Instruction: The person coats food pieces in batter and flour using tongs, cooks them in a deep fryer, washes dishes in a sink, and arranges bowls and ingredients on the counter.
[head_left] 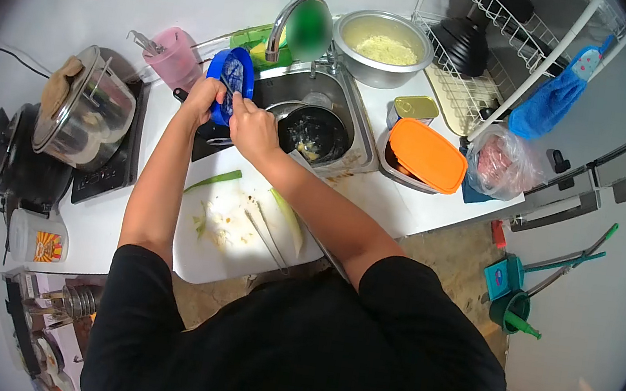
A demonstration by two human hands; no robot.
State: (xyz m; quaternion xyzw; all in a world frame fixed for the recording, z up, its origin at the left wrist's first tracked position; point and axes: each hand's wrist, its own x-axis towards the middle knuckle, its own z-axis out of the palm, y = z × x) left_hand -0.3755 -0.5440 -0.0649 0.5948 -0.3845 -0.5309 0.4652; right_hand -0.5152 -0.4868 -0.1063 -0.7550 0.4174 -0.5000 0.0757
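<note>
A blue plastic container (pixel 242 69) is tilted up beside the left edge of the sink (pixel 363 115). My left hand (pixel 204 100) is closed on its near left side. My right hand (pixel 253 129) is at the container's lower right, its fingers bent against the inside; whether they pinch something small cannot be made out. Inside the sink sits a dark pan (pixel 322 129) with pale food bits. On the white cutting board (pixel 242 249) lie a pair of metal tongs or chopsticks (pixel 266 237), a green stalk (pixel 214 180) and a paler stalk (pixel 287 220).
A faucet (pixel 277 33) arches over the sink. Behind it stands a metal bowl (pixel 381 68) of pale shreds. Right of the sink are an open can (pixel 413 107), an orange lid (pixel 427 155) and a bagged item (pixel 497 163). Pots (pixel 87 110) and a pink cup (pixel 171 58) stand left.
</note>
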